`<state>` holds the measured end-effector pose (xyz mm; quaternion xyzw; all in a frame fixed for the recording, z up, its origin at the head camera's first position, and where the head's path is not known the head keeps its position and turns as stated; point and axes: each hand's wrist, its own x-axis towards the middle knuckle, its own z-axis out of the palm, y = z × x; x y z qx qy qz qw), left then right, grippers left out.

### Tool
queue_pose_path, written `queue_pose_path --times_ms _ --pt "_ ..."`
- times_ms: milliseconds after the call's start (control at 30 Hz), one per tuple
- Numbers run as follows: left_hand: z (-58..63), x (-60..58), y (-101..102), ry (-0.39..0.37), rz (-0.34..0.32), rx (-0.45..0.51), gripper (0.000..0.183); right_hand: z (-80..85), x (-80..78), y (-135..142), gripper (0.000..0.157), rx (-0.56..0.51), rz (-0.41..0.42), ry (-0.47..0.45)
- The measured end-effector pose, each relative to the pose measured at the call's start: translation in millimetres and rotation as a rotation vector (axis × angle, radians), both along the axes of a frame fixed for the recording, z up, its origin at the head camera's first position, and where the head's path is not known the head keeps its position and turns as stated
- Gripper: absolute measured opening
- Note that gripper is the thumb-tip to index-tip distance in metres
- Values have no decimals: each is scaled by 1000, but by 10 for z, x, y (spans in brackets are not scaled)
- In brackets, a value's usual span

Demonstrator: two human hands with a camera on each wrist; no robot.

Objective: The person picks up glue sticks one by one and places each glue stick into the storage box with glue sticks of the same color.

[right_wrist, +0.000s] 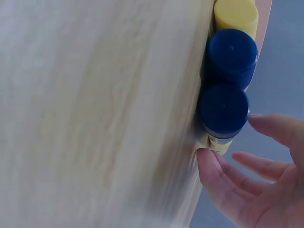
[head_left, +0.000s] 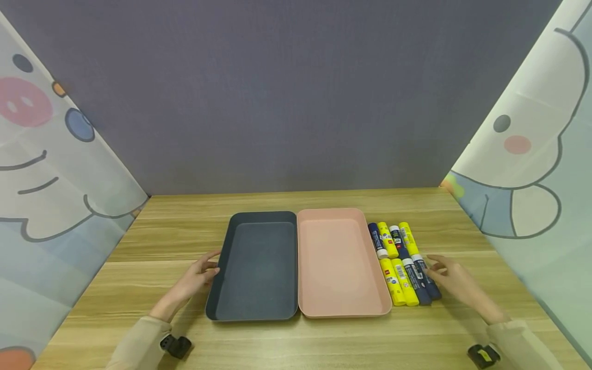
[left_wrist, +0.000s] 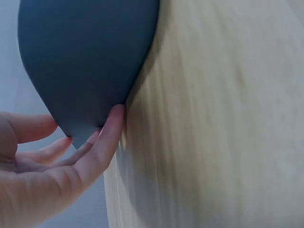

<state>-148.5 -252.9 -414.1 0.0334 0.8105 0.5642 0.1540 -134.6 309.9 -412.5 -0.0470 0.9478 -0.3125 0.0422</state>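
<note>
My left hand [head_left: 198, 277] is at the outer left wall of a dark grey-blue tray [head_left: 252, 312], its relaxed fingertips touching the rim and side in the left wrist view. On the right, my right hand [head_left: 455, 280] reaches in beside the glue sticks. Its thumb [right_wrist: 278, 127] lies right at the side of the outermost navy glue stick [right_wrist: 224, 109], the other fingers spread low near the table. Several yellow glue sticks [head_left: 392, 282] and navy ones with white ends lie side by side in two rows.
A pink tray [head_left: 344, 312] stands against the dark tray's right side, with the glue sticks along its own right edge. Everything is on a wood-grain table [head_left: 185, 226]. A grey panel [head_left: 296, 103] rises behind, and cartoon-printed sheets [head_left: 522, 169] flank both sides.
</note>
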Motion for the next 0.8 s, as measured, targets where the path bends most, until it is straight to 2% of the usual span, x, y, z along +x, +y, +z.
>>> queue_pose_path --times_ms 367,800 --pt "-9 21 5 -23 14 60 53 -47 -24 -16 49 -9 -17 -46" --pt "-19 26 -13 -49 56 43 53 -27 -39 -34 52 -5 -28 -145"
